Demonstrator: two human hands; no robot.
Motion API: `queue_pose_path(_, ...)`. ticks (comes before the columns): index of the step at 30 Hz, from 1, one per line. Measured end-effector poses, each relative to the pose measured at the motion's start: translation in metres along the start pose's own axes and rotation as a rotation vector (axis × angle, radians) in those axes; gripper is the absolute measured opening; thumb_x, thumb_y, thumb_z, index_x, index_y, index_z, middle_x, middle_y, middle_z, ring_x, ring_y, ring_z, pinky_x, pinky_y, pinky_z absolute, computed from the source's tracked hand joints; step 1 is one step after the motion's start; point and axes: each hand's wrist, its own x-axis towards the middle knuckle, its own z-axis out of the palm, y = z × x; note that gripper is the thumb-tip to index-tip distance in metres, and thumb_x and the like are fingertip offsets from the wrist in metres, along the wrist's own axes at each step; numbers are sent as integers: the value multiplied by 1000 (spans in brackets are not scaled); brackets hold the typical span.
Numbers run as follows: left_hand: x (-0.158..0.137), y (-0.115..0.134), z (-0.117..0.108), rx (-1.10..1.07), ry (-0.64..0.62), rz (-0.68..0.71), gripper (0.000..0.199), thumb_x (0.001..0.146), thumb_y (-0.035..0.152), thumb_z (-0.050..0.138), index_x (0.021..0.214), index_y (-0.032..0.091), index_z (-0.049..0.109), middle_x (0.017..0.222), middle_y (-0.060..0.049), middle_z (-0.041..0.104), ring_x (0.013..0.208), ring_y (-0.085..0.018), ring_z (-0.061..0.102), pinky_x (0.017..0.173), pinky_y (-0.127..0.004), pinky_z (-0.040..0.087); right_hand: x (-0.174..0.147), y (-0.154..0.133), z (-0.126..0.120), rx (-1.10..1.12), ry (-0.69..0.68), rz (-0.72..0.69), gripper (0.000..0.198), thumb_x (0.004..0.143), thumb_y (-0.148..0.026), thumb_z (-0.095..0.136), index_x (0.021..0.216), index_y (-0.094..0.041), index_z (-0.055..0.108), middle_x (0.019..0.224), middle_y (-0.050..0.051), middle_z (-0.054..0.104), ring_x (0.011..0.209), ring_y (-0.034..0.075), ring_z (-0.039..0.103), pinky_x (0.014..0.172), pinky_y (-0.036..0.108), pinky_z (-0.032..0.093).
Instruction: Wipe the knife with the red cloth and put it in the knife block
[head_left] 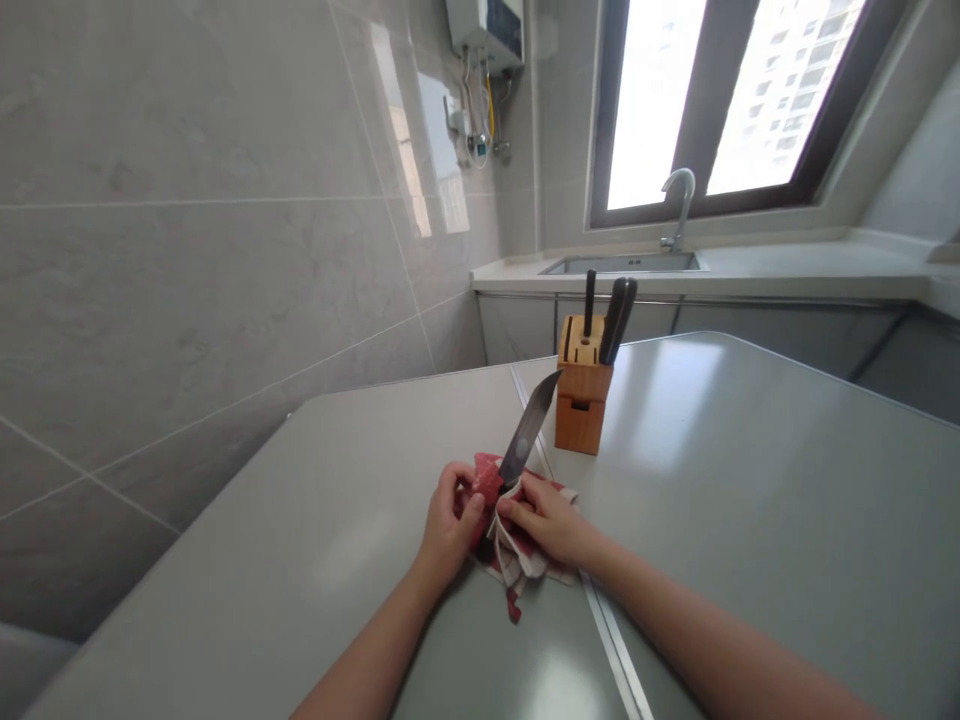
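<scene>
Red-and-white cloth [517, 555] lies bunched on the grey table [750, 480], near centre, with both hands on it. Left hand [450, 520] is closed around the cloth and the knife [529, 428] handle; right hand [547, 520] pinches cloth against the blade's base, blade angled up and away. Wooden knife block [581, 395] stands just beyond, to the right.

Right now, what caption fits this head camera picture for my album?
Two hands, left hand and right hand, hold a knife in a red cloth near a wooden knife block.
</scene>
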Motion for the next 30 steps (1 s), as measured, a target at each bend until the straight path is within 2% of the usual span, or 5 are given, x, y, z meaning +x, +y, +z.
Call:
queue_pose_path(7,7,12,1,-23,47,-36,36,79,46,56,100,17,53,100,-7,55,92,-19,53,78,-28,45,-1,1,-1,-52,-80,-53,11,81,-29,58,81,-18,56,82,2,62,75,16,55,70,28,41)
queue_pose_path(13,14,25,3,-113,-173,-148,29,77,37,63,97,16,62,103,-7,62,99,-20,57,89,-30,43,-2,6,2,2,-145,-19,11,80,-26,58,87,-18,57,76,0,62,66,14,54,60,24,40)
queue_pose_path(20,17,43,2,-288,-283,-365,38,73,35,69,105,16,62,107,-8,65,96,-20,60,82,-28,47,1,9,0,64,-135,39,15,75,-30,64,81,-18,57,70,-2,58,62,12,51,56,22,37)
queue_pose_path(24,16,47,3,-416,-296,-452,38,71,36,71,102,16,63,99,-8,66,89,-19,63,79,-28,49,2,11,1,165,-135,37,21,76,-36,65,82,-17,58,69,-3,54,61,11,47,55,21,37)
queue_pose_path(30,17,42,11,-506,-170,-520,32,70,37,71,89,14,59,74,-2,63,66,-14,61,63,-25,48,5,13,6,358,-143,-28,36,77,-51,60,80,-16,58,68,-3,50,62,10,44,57,21,37)
